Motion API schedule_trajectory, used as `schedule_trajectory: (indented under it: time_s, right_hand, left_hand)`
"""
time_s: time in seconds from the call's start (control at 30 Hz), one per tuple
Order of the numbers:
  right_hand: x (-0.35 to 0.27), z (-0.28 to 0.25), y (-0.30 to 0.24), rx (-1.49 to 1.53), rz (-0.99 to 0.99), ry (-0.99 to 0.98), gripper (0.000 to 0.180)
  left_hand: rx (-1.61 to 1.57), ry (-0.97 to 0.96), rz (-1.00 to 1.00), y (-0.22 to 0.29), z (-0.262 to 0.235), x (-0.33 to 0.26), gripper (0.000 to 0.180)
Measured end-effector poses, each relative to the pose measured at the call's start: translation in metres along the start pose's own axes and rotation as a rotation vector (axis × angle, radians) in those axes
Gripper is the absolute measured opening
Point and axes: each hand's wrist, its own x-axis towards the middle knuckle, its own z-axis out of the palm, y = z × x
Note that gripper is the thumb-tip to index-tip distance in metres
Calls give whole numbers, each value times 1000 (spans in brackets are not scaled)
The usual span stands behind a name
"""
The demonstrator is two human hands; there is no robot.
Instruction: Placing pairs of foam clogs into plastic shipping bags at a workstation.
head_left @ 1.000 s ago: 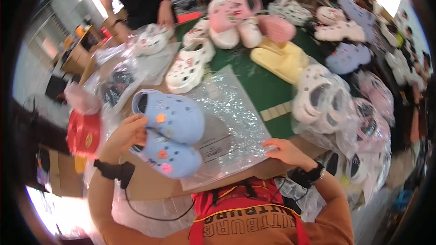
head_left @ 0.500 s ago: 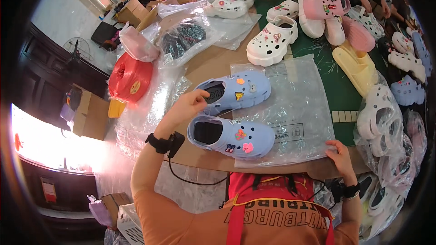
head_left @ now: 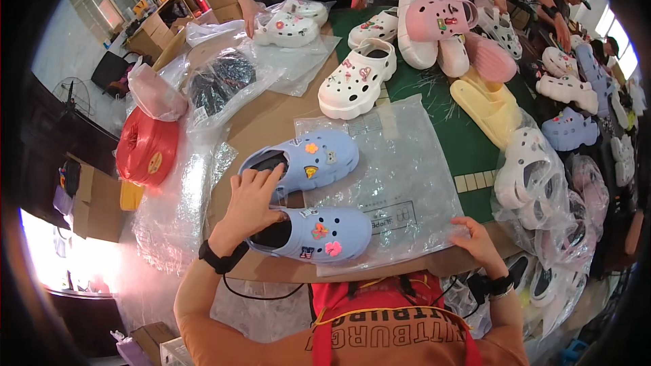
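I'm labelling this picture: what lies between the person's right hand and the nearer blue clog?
A clear plastic bag, lying flat, fills that stretch between the right hand and nearer blue clog, in the head view.

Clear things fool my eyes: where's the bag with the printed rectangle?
In the head view, the bag lies just right of centre, with two blue clogs partly over its left side and the right hand at its lower right corner.

The blue clogs (head_left: 342, 227) look smooth matt plastic, the clear bag (head_left: 407, 156) glossy wrinkled film, the brown sheet (head_left: 274, 118) dull cardboard.
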Motion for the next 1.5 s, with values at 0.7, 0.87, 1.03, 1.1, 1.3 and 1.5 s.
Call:
schedule_trajectory:
  time_s: [0.7, 0.87, 1.03, 1.1, 1.3, 1.5]
  right_hand:
    - [1, 1, 3, -243, -169, 42, 28]
    - [-36, -7, 16, 22, -190, 84, 31]
    - [-18, -25, -14, 439, -211, 100, 34]
    - [-10, -35, -24, 602, -202, 77, 35]
    - [-48, -59, -19, 1068, -154, 68, 38]
    - [-39, -54, 11, 1191, -92, 24, 54]
  left_hand:
    - [-262, -106, -33, -18, 20, 23, 53]
    - [-400, -148, 58, -24, 22, 36, 46]
    - [-277, -166, 33, -13, 14, 33, 58]
    - [-207, -221, -19, -6, -14, 22, 63]
    - [-78, -285, -138, 31, -86, 23, 58]
    - [-438, -88, 495, 155, -38, 58, 61]
